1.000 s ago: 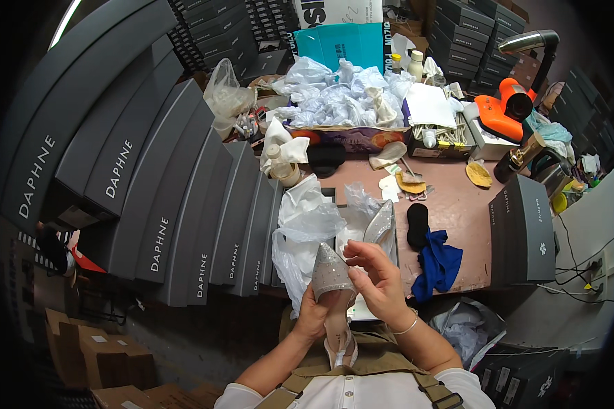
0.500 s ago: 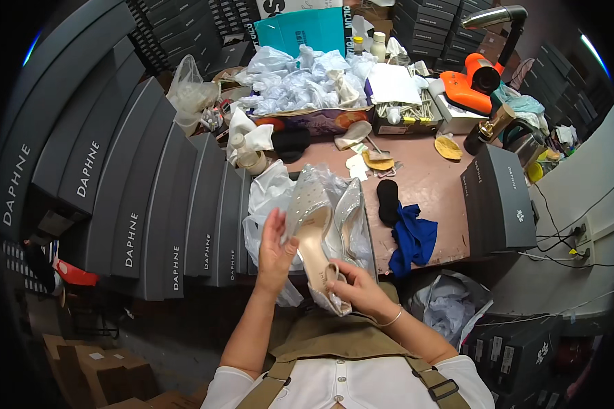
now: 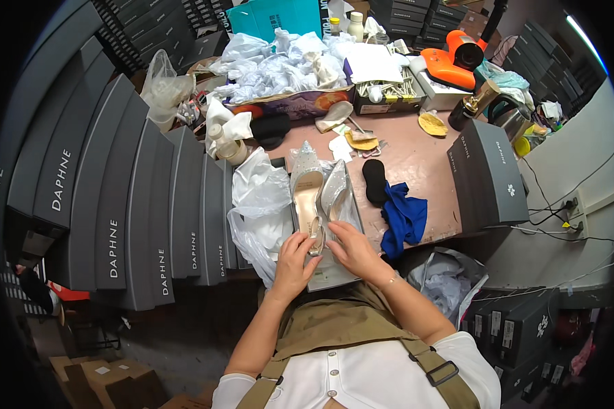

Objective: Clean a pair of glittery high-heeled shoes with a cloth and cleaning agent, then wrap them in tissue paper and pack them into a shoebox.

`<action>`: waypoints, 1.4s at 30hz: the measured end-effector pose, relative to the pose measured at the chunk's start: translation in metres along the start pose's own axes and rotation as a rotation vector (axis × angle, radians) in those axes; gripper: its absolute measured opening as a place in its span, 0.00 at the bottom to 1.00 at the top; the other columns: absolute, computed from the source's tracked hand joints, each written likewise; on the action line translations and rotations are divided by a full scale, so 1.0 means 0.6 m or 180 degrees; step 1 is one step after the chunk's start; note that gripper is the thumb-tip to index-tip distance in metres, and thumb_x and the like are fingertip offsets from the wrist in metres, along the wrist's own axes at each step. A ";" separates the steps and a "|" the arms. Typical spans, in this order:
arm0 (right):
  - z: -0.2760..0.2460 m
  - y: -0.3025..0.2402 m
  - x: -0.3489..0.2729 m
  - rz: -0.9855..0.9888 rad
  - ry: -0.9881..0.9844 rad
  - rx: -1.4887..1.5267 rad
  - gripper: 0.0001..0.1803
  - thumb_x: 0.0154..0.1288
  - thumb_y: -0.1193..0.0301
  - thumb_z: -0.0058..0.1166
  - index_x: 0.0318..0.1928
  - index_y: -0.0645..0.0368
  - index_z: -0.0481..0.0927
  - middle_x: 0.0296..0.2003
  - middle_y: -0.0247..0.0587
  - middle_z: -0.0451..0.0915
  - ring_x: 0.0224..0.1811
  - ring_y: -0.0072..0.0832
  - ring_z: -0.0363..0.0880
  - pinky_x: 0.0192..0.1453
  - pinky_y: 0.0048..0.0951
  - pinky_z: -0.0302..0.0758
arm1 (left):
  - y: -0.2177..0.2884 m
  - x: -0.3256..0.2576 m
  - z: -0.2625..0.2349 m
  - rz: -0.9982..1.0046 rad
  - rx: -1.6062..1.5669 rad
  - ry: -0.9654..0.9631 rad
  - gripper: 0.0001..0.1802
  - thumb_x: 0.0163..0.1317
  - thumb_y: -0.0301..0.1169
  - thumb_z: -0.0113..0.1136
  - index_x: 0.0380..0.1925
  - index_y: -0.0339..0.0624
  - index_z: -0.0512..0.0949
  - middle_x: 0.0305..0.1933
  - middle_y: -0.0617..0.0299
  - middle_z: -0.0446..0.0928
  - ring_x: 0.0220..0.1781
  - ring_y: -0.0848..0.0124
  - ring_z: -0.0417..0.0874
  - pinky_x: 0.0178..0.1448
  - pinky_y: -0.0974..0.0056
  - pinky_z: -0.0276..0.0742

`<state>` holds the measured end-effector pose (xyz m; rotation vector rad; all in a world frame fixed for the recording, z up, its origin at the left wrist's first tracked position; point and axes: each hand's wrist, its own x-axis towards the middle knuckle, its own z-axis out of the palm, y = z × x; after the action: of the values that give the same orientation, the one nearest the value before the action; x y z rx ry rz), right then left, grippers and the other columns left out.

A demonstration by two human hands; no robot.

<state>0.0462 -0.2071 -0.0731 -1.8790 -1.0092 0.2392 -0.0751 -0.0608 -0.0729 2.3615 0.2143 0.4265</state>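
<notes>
Slingback pump (image 3: 308, 196) and matching pump (image 3: 333, 189) lie side by side in an open shoebox (image 3: 329, 274), straight ahead of our hands, long axes running away from us, pointed toes far, heels near. Our left hand (image 3: 295, 263) is nearer the first pump, fingers curled at its heel; whether that grip closes on it, we cannot tell. Our right hand (image 3: 355, 252) hovers opposite, thumb and fingers parted, nothing visibly held. Glittery silver uppers meet smooth beige insoles; crinkled white plastic film (image 3: 260, 187) lies to the left.
</notes>
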 end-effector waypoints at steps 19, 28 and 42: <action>-0.087 -0.040 -0.029 0.0020 -0.0190 -0.0279 0.09 0.54 0.67 0.63 0.29 0.57 0.75 0.57 0.47 0.70 0.68 0.51 0.56 0.70 0.51 0.49 | -0.019 -0.001 0.015 0.0185 0.0419 0.0245 0.22 0.49 0.31 0.68 0.46 0.40 0.76 0.55 0.51 0.72 0.62 0.50 0.69 0.66 0.52 0.62; -0.050 -0.166 -0.079 -0.1221 -0.0876 -0.0899 0.11 0.57 0.65 0.61 0.32 0.58 0.76 0.58 0.45 0.69 0.66 0.45 0.61 0.68 0.64 0.47 | 0.056 0.014 -0.038 -0.1548 -0.3977 0.0218 0.29 0.65 0.29 0.55 0.64 0.35 0.59 0.58 0.55 0.71 0.58 0.68 0.73 0.60 0.62 0.70; -0.091 0.069 0.042 0.1068 0.0832 0.0411 0.13 0.64 0.70 0.53 0.44 0.68 0.76 0.35 0.45 0.81 0.36 0.28 0.79 0.42 0.30 0.74 | -0.039 0.023 -0.106 -0.1775 -0.4025 0.0498 0.17 0.66 0.33 0.56 0.49 0.32 0.70 0.36 0.51 0.80 0.31 0.61 0.85 0.31 0.63 0.82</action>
<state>0.1144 -0.2324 -0.0719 -1.8947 -0.4891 0.2404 -0.0858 0.0000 -0.0417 0.9728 0.4821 0.3151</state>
